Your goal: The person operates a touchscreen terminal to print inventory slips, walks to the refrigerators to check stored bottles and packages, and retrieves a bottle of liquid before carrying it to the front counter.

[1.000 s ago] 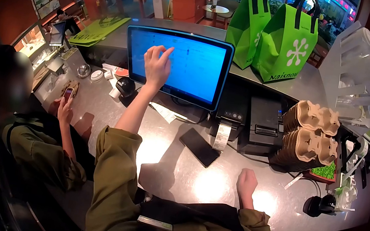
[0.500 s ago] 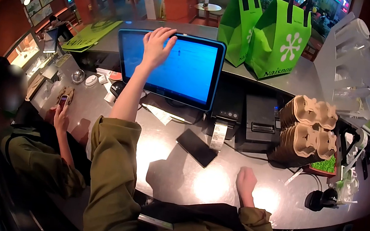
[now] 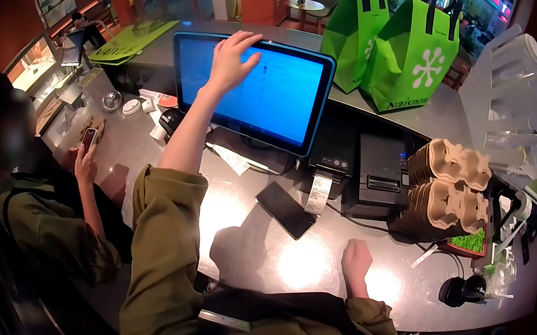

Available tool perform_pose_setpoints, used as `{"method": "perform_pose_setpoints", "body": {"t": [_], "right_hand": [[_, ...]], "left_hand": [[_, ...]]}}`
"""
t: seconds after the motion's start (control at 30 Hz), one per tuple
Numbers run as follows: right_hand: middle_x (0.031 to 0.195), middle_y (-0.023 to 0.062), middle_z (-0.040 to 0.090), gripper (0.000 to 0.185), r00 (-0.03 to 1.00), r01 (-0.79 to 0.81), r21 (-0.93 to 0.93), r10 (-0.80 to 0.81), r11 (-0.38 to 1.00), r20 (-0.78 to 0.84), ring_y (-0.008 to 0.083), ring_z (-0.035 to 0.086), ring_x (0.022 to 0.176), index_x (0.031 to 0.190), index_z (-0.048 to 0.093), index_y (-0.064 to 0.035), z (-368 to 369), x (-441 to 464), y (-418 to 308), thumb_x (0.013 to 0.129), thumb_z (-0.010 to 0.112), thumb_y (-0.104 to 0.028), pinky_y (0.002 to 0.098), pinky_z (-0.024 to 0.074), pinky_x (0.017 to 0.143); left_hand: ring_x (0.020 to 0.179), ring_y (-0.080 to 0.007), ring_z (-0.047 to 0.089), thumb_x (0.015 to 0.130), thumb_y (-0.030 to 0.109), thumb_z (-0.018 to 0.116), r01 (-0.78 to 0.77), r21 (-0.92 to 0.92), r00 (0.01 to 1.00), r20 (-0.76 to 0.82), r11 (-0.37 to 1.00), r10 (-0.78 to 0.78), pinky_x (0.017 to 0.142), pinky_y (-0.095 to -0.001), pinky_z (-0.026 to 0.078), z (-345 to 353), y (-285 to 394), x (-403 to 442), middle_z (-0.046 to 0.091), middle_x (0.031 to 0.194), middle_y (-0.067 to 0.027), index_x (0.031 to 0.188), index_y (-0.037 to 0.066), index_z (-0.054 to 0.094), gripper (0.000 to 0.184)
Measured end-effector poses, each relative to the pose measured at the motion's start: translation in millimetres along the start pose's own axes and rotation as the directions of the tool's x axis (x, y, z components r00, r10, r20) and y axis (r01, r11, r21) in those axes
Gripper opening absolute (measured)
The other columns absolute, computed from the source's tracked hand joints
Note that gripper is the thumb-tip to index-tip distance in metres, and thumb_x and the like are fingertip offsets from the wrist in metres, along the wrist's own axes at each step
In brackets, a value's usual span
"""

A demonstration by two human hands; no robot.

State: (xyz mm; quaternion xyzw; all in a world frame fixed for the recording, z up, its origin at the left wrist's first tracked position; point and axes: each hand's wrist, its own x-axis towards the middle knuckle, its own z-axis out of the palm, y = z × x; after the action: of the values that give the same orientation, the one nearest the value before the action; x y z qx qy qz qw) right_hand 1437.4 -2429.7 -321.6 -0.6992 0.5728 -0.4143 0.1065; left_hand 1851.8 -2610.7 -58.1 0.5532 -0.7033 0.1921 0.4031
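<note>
My left hand (image 3: 231, 65) reaches up to the top edge of a blue-lit touchscreen monitor (image 3: 277, 94). Its fingers are stretched out along that edge, and the thumb stands apart in front of the screen. On the metal counter (image 3: 264, 277), my right hand (image 3: 357, 262) rests curled into a fist with nothing visible in it. A black smartphone (image 3: 285, 210) lies flat to the left of that fist. Behind the phone, a printed receipt (image 3: 318, 195) hangs from a small black printer (image 3: 333, 151).
Another person's hand (image 3: 86, 169) holds a phone (image 3: 88, 139) at the left. Two green bags (image 3: 407, 63) stand on the raised ledge. Stacked cardboard cup carriers (image 3: 444, 197) sit right of a second printer (image 3: 380, 168). A black device (image 3: 461, 290) is at the counter's right.
The whole view has shifted slightly. My left hand stays at the monitor's top edge, and my right fist keeps its place on the counter.
</note>
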Motion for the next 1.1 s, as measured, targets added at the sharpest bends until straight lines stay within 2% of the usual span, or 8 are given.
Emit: {"method": "perform_pose_setpoints", "body": {"t": [0.33, 0.43, 0.53, 0.67, 0.83, 0.87, 1.0, 1.1], "right_hand": [[0.077, 0.0139, 0.06, 0.013, 0.999, -0.026, 0.015, 0.027, 1.0, -0.036, 0.028, 0.058, 0.065, 0.088, 0.058, -0.003, -0.9, 0.3, -3.1, 0.08, 0.049, -0.007, 0.0348, 0.0455, 0.06], [0.079, 0.0142, 0.062, 0.017, 0.973, -0.227, 0.132, 0.22, 0.965, 0.063, 0.0228, 0.061, 0.069, 0.095, 0.056, -0.0005, -6.0, 2.2, -9.9, 0.082, 0.049, -0.009, 0.0315, 0.0466, 0.064], [0.078, 0.0114, 0.062, 0.018, 0.981, -0.182, 0.356, 0.146, 0.916, 0.126, 0.0193, 0.06, 0.068, 0.096, 0.056, 0.0012, 1.6, 10.5, -10.8, 0.083, 0.05, -0.01, 0.0295, 0.0471, 0.066], [0.097, 0.0112, 0.057, 0.028, 0.915, -0.385, 0.589, 0.209, 0.71, 0.346, 0.0172, 0.055, 0.086, 0.108, 0.049, 0.0008, 8.8, 31.7, -48.4, 0.083, 0.053, -0.011, 0.0287, 0.0451, 0.075], [0.116, 0.0113, 0.051, 0.045, 0.815, -0.573, 0.778, 0.278, 0.256, 0.508, 0.017, 0.047, 0.106, 0.123, 0.035, -0.0006, 34.5, 56.4, -80.0, 0.084, 0.055, -0.012, 0.0265, 0.0396, 0.086], [0.108, 0.0102, 0.056, 0.045, 0.851, -0.522, 0.798, 0.239, 0.302, 0.467, 0.015, 0.052, 0.098, 0.122, 0.036, -0.0014, 59.4, 54.6, -59.9, 0.083, 0.057, -0.01, 0.0243, 0.0414, 0.081], [0.087, 0.0063, 0.062, 0.034, 0.773, -0.632, 0.735, 0.14, 0.247, 0.618, 0.0118, 0.058, 0.074, 0.112, 0.044, -0.0007, 49.4, 49.2, -88.9, 0.082, 0.057, -0.012, 0.0227, 0.0455, 0.068], [0.094, 0.0107, 0.059, 0.025, 0.688, -0.699, 0.608, 0.12, 0.376, 0.716, 0.0157, 0.058, 0.081, 0.106, 0.048, 0.0003, 54.5, 39.3, -81.3, 0.084, 0.054, -0.008, 0.0287, 0.048, 0.069]], "left_hand": [[0.113, -0.0229, 0.044, 0.079, 0.008, 0.049, 0.023, -0.015, 0.998, 0.061, 1.0, -0.023, 0.1, -0.0407, 0.026, -4.0, -1.2, 4.7, 0.052, 0.116, -0.007, 0.116, 0.016, 0.055, 0.038], [0.113, -0.023, 0.045, 0.079, 0.004, 0.047, 0.024, -0.013, 0.998, 0.054, 1.0, -0.023, 0.099, -0.0398, 0.026, -4.1, -0.4, 4.3, 0.052, 0.115, -0.0069, 0.115, 0.016, 0.056, 0.039], [0.112, -0.023, 0.045, 0.078, 0.003, 0.046, 0.026, -0.006, 0.998, 0.053, 1.0, -0.026, 0.099, -0.0393, 0.027, -3.9, -0.8, 4.5, 0.052, 0.116, -0.0069, 0.115, 0.016, 0.056, 0.04], [0.112, -0.0233, 0.046, 0.078, 0.002, 0.046, 0.05, -0.019, 0.997, 0.052, 0.999, -0.049, 0.098, -0.0392, 0.029, -3.9, 1.2, 4.4, 0.052, 0.116, -0.007, 0.114, 0.016, 0.057, 0.04], [0.11, -0.024, 0.047, 0.077, 0.003, 0.047, 0.067, -0.024, 0.996, 0.061, 0.997, -0.065, 0.097, -0.0384, 0.031, -5.3, 3.8, 4.8, 0.052, 0.115, -0.0073, 0.114, 0.016, 0.057, 0.04], [0.11, -0.0242, 0.047, 0.077, 0.003, 0.048, 0.073, -0.023, 0.995, 0.063, 0.997, -0.072, 0.097, -0.0382, 0.031, -4.5, 3.9, 4.6, 0.052, 0.115, -0.0074, 0.114, 0.016, 0.057, 0.04], [0.111, -0.0251, 0.047, 0.076, 0.004, 0.049, 0.056, -0.017, 0.998, 0.034, 0.998, -0.055, 0.095, -0.0376, 0.034, -4.4, 4.5, 3.6, 0.052, 0.116, -0.0078, 0.114, 0.016, 0.057, 0.041], [0.113, -0.0257, 0.045, 0.075, 0.004, 0.05, 0.089, -0.021, 0.995, 0.042, 0.996, -0.088, 0.095, -0.0382, 0.035, -3.9, 6.1, 4.4, 0.053, 0.117, -0.0081, 0.114, 0.016, 0.057, 0.041]]}}
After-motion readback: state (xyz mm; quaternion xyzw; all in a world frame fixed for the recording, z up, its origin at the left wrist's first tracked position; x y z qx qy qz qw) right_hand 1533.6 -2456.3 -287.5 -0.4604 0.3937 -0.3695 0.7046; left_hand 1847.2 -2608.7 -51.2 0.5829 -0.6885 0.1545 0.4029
